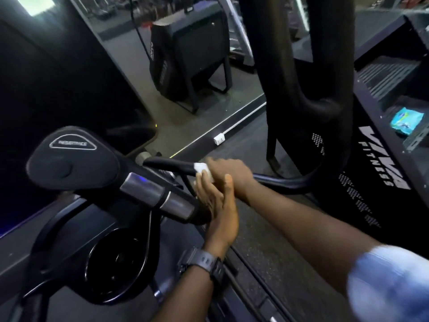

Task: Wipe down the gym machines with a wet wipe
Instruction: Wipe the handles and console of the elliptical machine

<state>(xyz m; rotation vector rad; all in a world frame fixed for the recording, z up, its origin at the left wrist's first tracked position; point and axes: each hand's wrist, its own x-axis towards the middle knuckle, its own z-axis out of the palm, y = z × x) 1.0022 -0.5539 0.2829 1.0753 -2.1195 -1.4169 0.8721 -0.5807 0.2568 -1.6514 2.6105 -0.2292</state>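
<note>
A white wet wipe [203, 170] is wrapped on a thin black handlebar [168, 164] of the gym machine at mid frame. My right hand [233, 171] grips the wipe around that bar, slightly blurred. Just below it, my left hand [217, 202], with a dark watch on the wrist, has its fingers straight and its palm against the end of a thicker black and silver grip [160, 197]. That grip leads up left to a black pad marked RESISTANCE [72, 156].
A teal wipes packet [407, 120] lies in a tray of the VIVA FITNESS machine [383, 159] at right. Thick black uprights [306, 66] stand behind the hands. A mirror [185, 54] runs along the back. A round cup holder [116, 259] sits at lower left.
</note>
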